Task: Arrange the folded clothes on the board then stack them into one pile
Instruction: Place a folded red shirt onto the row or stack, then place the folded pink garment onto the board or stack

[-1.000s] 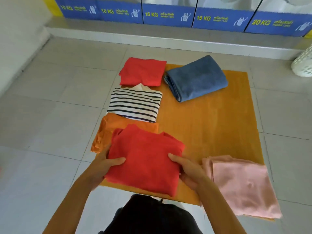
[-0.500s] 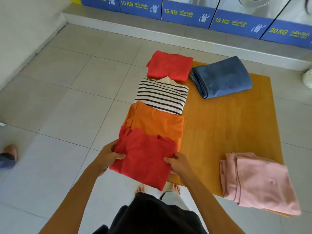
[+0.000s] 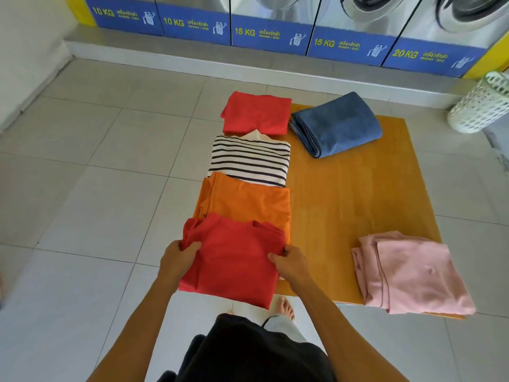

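Observation:
A yellow wooden board (image 3: 344, 205) lies on the tiled floor. Down its left edge runs a row of folded clothes: a red shirt (image 3: 256, 113) at the far end, a striped shirt (image 3: 249, 161), an orange shirt (image 3: 248, 201), and nearest me a second red shirt (image 3: 234, 260). My left hand (image 3: 177, 257) grips the near red shirt's left edge and my right hand (image 3: 289, 261) grips its right edge. A folded blue towel (image 3: 336, 124) sits at the far middle. A folded pink garment (image 3: 410, 271) lies on the near right corner.
A row of washing machines (image 3: 275, 12) with blue labelled panels lines the far wall on a raised step. A white laundry basket (image 3: 482, 106) stands at the right. My bare foot (image 3: 285, 307) shows below the board's near edge.
Both hands have drawn the near red shirt back off the orange shirt toward me, so the orange one now shows nearly whole. My view has tilted up toward the machines.

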Demonstrator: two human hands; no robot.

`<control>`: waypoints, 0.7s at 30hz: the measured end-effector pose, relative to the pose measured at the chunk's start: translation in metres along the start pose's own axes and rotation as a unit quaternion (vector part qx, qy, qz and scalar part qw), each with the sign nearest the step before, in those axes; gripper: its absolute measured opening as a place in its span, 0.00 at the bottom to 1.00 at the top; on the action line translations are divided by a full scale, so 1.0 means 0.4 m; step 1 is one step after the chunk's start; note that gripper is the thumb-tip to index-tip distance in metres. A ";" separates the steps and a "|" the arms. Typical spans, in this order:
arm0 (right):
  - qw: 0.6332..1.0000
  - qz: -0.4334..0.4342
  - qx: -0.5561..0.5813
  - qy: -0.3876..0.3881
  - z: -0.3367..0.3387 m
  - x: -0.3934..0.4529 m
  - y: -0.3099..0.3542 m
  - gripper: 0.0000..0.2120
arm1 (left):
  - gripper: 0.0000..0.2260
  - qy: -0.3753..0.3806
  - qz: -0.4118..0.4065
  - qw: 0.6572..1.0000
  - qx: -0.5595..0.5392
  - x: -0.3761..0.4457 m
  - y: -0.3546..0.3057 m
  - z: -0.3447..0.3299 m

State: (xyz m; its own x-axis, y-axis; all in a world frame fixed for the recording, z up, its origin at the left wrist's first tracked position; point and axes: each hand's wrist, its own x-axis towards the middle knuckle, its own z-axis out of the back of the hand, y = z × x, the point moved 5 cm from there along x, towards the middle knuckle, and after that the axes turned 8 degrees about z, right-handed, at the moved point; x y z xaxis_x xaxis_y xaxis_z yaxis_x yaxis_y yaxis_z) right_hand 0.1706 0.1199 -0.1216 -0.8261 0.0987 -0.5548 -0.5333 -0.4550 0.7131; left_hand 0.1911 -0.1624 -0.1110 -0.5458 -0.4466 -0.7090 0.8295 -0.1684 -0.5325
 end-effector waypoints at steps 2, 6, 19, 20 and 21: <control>1.000 -0.008 0.015 -0.004 -0.001 -0.004 -0.007 0.12 | 0.23 -0.001 -0.001 1.000 0.004 -0.003 -0.001 0.005; 0.997 -0.007 0.055 -0.044 0.011 -0.019 -0.009 0.10 | 0.22 -0.038 -0.049 0.997 0.043 -0.021 -0.019 0.022; 0.970 0.032 0.196 -0.141 0.189 -0.049 -0.037 0.05 | 0.13 -0.053 -0.340 0.936 0.081 -0.204 -0.183 -0.198; 0.967 0.035 0.203 -0.152 0.210 -0.052 -0.043 0.05 | 0.13 -0.029 -0.345 0.934 0.082 -0.216 -0.192 -0.233; 0.963 0.036 0.211 -0.162 0.233 -0.053 -0.053 0.05 | 0.13 -0.004 -0.353 0.932 0.082 -0.231 -0.202 -0.269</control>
State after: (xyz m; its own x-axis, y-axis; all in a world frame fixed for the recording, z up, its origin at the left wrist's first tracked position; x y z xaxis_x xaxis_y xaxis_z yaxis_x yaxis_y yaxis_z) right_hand 0.1826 0.2099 -0.0851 -0.8410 0.3831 -0.3821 -0.4414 -0.0776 0.8939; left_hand 0.1619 -0.0129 -0.0522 -0.9618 -0.1810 -0.2054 0.2723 -0.5544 -0.7864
